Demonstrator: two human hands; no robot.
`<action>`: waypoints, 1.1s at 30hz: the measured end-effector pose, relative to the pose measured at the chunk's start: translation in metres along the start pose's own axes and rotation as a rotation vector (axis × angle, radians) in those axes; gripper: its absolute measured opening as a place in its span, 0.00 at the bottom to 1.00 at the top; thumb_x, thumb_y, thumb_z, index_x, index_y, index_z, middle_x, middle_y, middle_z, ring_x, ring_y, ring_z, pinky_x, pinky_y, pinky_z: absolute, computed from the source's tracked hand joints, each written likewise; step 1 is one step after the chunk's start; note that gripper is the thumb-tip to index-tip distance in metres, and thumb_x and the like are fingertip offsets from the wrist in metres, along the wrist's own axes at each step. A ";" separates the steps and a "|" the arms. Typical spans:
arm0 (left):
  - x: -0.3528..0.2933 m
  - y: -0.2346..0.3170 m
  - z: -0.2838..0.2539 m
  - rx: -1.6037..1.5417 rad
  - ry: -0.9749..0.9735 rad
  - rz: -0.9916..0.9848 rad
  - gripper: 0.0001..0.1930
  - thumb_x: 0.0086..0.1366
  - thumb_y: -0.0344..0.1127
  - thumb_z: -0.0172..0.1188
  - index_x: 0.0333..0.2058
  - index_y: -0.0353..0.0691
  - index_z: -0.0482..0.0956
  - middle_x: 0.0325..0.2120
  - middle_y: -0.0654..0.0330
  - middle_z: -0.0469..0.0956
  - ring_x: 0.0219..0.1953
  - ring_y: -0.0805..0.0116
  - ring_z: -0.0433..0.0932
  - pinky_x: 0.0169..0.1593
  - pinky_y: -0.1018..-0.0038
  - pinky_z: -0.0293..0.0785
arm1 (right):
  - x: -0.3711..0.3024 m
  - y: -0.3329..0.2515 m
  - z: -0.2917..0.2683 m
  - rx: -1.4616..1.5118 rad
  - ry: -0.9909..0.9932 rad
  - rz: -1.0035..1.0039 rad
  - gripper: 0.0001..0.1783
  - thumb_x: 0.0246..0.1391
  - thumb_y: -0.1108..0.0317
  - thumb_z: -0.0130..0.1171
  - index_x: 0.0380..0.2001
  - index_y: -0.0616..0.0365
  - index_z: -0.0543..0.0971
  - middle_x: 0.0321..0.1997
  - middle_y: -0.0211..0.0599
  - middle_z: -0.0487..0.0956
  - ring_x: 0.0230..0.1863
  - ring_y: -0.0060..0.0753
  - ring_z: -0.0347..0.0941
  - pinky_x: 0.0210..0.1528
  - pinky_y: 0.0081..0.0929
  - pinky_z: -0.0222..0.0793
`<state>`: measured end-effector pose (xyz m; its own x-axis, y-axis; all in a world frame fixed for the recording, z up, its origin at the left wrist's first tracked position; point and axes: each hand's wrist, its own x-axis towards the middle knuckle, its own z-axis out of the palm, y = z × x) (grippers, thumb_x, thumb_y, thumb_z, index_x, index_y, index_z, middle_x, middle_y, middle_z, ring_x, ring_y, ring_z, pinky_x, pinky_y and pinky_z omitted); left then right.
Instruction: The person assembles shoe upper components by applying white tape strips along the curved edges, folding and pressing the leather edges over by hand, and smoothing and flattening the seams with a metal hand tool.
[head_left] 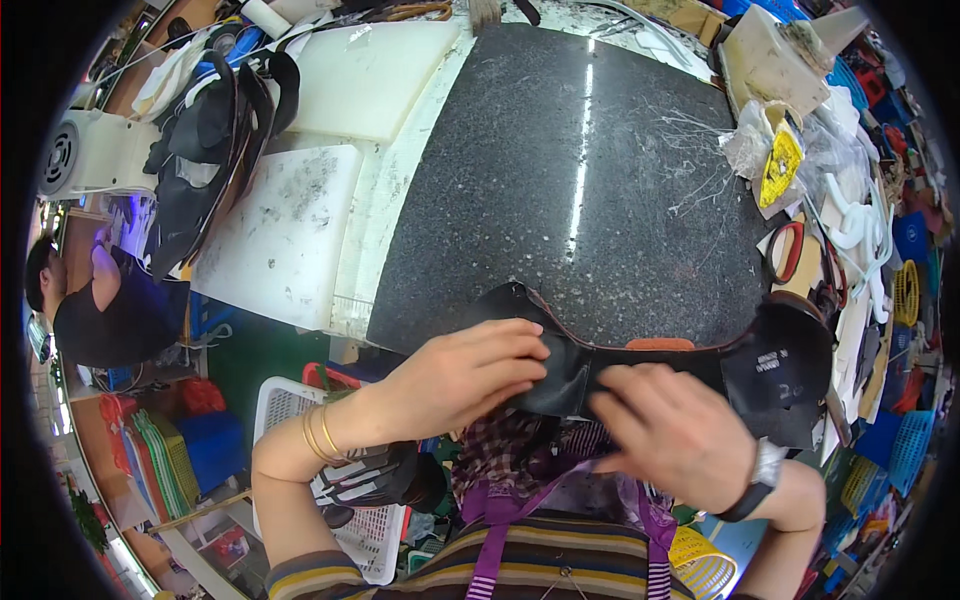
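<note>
A curved black leather piece (552, 383), seemingly a shoe upper, lies across the near edge of the dark stone slab. Its middle shows a brown strip (660, 344), and pale marks are on its right end. My left hand (465, 375) is closed at the piece's left part, fingers together on the leather and thumb hidden. Over the near edge, right of the middle, is my right hand (680, 435), slightly blurred. Its fingers are loosely bent and touch the leather, with the thumb apart below.
The slab (510, 170) fills the middle of the bench. White boards (280, 235) and stacked black leather pieces (205, 150) are at left. Red-handled scissors (787, 252), loose threads and scraps sit at right. A white basket (285, 405) stands below left; another person (110, 310) sits far left.
</note>
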<state>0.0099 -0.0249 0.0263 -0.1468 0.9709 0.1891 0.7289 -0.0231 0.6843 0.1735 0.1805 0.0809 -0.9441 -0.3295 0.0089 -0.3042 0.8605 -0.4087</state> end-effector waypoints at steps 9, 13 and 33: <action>0.045 -0.053 -0.026 0.184 -0.108 0.179 0.09 0.54 0.30 0.62 0.35 0.37 0.79 0.36 0.61 0.75 0.39 0.63 0.75 0.42 0.70 0.77 | 0.038 -0.011 0.063 -0.124 0.193 0.095 0.22 0.44 0.67 0.54 0.44 0.67 0.76 0.55 0.48 0.74 0.40 0.30 0.70 0.38 0.22 0.68; 0.050 -0.067 -0.026 0.217 -0.165 0.331 0.08 0.55 0.31 0.60 0.34 0.36 0.79 0.36 0.60 0.75 0.37 0.65 0.75 0.38 0.72 0.75 | 0.040 -0.009 0.066 -0.151 0.210 0.102 0.18 0.45 0.67 0.54 0.40 0.66 0.77 0.56 0.51 0.75 0.39 0.30 0.69 0.37 0.22 0.67; 0.075 -0.021 -0.038 0.207 -0.452 -0.173 0.03 0.60 0.32 0.59 0.29 0.40 0.77 0.29 0.62 0.72 0.37 0.62 0.70 0.42 0.69 0.63 | 0.042 -0.024 0.075 -0.244 0.159 0.148 0.18 0.46 0.69 0.55 0.42 0.65 0.76 0.58 0.57 0.73 0.41 0.35 0.69 0.37 0.30 0.66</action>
<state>-0.0420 0.0390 0.0525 -0.0075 0.9633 -0.2683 0.8433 0.1503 0.5160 0.1502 0.1171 0.0225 -0.9826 -0.1456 0.1156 -0.1654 0.9686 -0.1857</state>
